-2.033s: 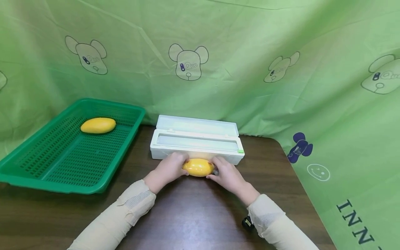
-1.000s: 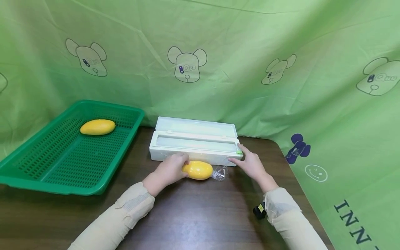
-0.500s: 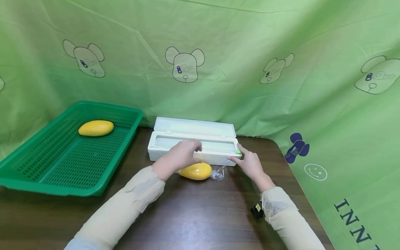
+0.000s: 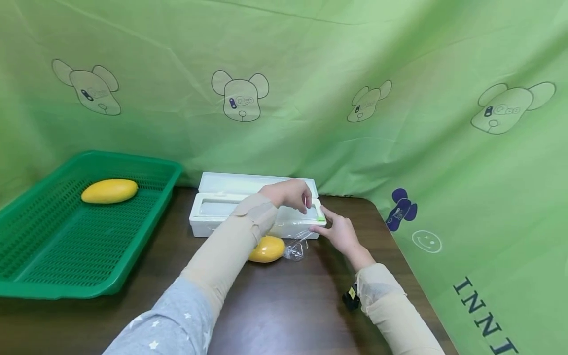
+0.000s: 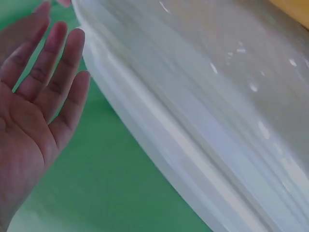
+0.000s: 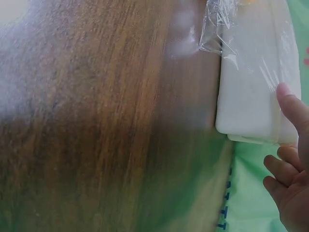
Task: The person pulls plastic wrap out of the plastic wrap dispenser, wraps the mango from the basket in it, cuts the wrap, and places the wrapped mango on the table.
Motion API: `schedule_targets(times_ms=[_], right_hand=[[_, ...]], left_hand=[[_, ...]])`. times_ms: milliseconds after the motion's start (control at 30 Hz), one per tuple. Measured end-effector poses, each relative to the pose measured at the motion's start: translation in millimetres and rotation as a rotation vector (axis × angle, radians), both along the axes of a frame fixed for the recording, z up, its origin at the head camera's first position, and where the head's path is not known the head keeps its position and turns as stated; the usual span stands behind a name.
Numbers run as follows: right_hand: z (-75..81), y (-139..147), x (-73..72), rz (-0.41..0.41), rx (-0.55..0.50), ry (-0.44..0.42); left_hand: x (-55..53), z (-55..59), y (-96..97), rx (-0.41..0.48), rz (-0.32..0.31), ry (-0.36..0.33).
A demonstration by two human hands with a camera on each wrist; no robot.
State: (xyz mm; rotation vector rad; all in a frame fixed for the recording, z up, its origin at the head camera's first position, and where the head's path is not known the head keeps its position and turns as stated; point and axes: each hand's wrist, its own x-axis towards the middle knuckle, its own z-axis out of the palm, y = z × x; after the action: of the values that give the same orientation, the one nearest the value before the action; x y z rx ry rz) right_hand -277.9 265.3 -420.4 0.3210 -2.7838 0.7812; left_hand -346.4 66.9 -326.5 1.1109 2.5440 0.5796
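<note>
A white cling film dispenser (image 4: 201, 228) stands at the back of the table, its lid (image 4: 222, 183) raised. In front of it lies a yellow mango (image 4: 268, 249) with film around it and a twisted tail (image 4: 295, 250) at its right; my left forearm hides its left part. My left hand (image 4: 290, 193) hangs over the dispenser's right part, fingertips bent down close to the green cutter slide (image 4: 320, 218); in the left wrist view its fingers (image 5: 67, 72) look loosely extended. My right hand (image 4: 340, 234) grips the dispenser's right end, thumb on the front.
A green basket (image 4: 151, 224) with another yellow mango (image 4: 109, 191) stands on the left. A small black device (image 4: 351, 297) is at the right wrist. Green printed cloth (image 4: 288, 138) hangs behind and to the right of the dark wooden table (image 4: 275, 305).
My right hand has left the mango and taken hold of the dispenser's right end. My left hand has let go of the mango and moved up and right over the dispenser. The view has turned right.
</note>
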Motion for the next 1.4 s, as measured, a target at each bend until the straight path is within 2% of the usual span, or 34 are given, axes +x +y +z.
schedule_targets(times_ms=[233,433,567,967,1200,1400], right_hand=[[-8.7,-10.0,3.6,0.023,-0.029,0.036],[-10.5,-15.2,5.2,0.028,-0.036,0.056],[-9.5,-15.0,6.5,0.04,-0.014,0.047],[6.4,-4.7,5.6,0.052,0.1,0.04],[6.9,-1.1,5.7,0.032,0.121,0.014],[8.4,-3.0,3.5,0.026,0.129,0.02]], left_hand=[[2.9,-15.7,21.6,-0.022,-0.085,0.061],[6.5,-23.4,26.6,-0.057,-0.065,0.103],[7.3,-25.9,28.3,-0.077,-0.044,0.095],[4.5,-25.3,37.4,-0.077,-0.015,0.117],[4.8,-24.9,31.9,-0.069,-0.036,0.139],[5.6,-21.7,28.4,-0.076,-0.026,0.161]])
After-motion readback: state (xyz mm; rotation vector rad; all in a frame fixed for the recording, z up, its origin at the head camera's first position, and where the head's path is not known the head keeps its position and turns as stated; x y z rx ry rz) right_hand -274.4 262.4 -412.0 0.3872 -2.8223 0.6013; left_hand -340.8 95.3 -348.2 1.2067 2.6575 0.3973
